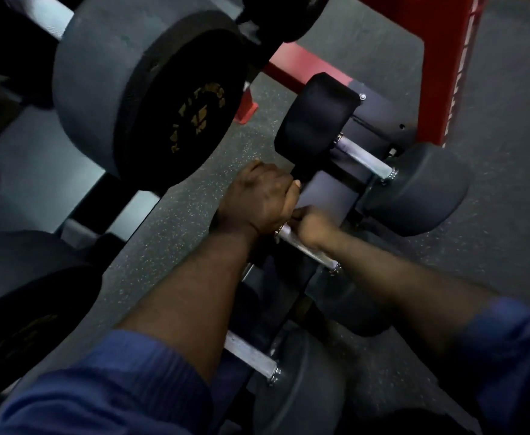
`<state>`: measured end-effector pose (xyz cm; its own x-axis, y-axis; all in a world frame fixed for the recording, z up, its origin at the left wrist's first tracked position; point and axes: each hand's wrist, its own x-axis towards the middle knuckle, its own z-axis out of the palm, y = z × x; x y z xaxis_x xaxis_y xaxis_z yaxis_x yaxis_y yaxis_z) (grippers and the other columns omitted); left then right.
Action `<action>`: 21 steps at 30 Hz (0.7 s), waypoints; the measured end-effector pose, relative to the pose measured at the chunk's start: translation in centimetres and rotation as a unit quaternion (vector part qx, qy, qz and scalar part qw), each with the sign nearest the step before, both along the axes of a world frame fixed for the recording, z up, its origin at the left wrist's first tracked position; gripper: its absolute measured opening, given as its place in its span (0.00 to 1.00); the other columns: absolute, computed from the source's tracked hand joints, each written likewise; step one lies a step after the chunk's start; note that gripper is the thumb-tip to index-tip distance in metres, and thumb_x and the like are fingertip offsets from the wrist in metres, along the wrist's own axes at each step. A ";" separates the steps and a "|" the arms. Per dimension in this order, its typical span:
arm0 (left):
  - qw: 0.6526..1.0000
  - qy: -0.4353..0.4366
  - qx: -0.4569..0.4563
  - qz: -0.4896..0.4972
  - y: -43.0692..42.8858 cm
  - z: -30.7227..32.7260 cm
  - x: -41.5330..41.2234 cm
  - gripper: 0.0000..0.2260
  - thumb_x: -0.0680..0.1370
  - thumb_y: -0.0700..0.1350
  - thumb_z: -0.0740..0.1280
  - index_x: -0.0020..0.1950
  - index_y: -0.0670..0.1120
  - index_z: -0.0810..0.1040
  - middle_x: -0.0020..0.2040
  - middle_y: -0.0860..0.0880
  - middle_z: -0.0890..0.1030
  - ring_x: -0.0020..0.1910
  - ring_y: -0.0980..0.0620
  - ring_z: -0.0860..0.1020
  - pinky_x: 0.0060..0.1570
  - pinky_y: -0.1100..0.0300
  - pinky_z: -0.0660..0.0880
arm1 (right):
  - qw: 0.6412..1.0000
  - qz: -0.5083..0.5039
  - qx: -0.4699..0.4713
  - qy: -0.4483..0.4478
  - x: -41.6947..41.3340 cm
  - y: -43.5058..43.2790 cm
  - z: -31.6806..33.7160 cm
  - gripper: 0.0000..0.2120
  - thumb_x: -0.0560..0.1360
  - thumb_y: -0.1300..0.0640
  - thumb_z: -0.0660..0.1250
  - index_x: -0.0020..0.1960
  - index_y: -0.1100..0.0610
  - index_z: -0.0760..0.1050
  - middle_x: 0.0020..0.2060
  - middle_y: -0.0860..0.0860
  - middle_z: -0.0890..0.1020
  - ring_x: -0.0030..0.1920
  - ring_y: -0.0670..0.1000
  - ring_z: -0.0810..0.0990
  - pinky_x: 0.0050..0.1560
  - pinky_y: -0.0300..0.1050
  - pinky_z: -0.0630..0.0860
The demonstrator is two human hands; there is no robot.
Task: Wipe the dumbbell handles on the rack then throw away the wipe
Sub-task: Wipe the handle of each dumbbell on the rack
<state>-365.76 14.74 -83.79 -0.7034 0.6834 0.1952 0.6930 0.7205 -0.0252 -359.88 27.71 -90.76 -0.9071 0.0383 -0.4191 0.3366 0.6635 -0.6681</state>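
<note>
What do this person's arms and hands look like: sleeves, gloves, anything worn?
Dark blue fabric sleeves, left sleeve and right sleeve, end near the elbows, leaving the forearms bare. The left hand and right hand wear no gloves; no watch or ring is discernible in this dim frame.

The only view I have, wide-angle head camera, looking forward and steeply down over the dumbbell rack (323, 196), frame tilted, close above both forearms, left hand (257, 196) and right hand (310, 224) near centre, by a dumbbell handle (318, 255)
</note>
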 end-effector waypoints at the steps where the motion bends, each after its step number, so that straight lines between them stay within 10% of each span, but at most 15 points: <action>1: 1.000 0.001 -0.003 -0.002 0.1 0.0 0.0 0.17 0.84 0.50 0.57 0.44 0.46 0.80 0.44 0.45 0.83 0.48 0.42 0.79 0.61 0.47 0.72 | 1.000 0.017 0.020 0.010 0.0 0.5 0.0 0.12 0.81 0.51 0.64 0.49 0.57 0.82 0.48 0.57 0.85 0.48 0.58 0.83 0.42 0.44 0.71; 6: 1.000 0.002 -0.025 0.003 0.1 0.5 -0.1 0.16 0.85 0.50 0.56 0.47 0.47 0.81 0.46 0.46 0.83 0.49 0.43 0.78 0.62 0.47 0.72 | 0.987 0.116 0.040 0.106 1.4 0.7 1.3 0.12 0.78 0.49 0.68 0.45 0.58 0.80 0.41 0.58 0.84 0.41 0.61 0.84 0.38 0.51 0.79; 12: 0.998 0.001 -0.063 -0.004 0.2 0.8 -0.1 0.19 0.86 0.52 0.52 0.50 0.49 0.81 0.49 0.48 0.82 0.54 0.44 0.78 0.65 0.49 0.69 | 0.989 0.146 0.029 0.010 -1.2 2.7 3.9 0.09 0.79 0.51 0.67 0.49 0.58 0.78 0.52 0.61 0.84 0.51 0.60 0.82 0.42 0.43 0.69; 21: 0.997 0.019 -0.076 -0.011 0.0 0.4 0.0 0.21 0.86 0.54 0.50 0.52 0.51 0.82 0.51 0.50 0.83 0.56 0.46 0.78 0.67 0.50 0.67 | 0.998 -0.045 -0.031 -0.021 -0.6 1.5 2.5 0.08 0.74 0.54 0.71 0.42 0.60 0.80 0.41 0.58 0.85 0.47 0.60 0.84 0.39 0.46 0.75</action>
<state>-365.77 14.75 -83.42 -0.6824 0.7218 0.1150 0.7047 0.6915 -0.1588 -360.45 29.17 -88.22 -0.8828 0.0922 -0.4606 0.4219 0.5867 -0.6912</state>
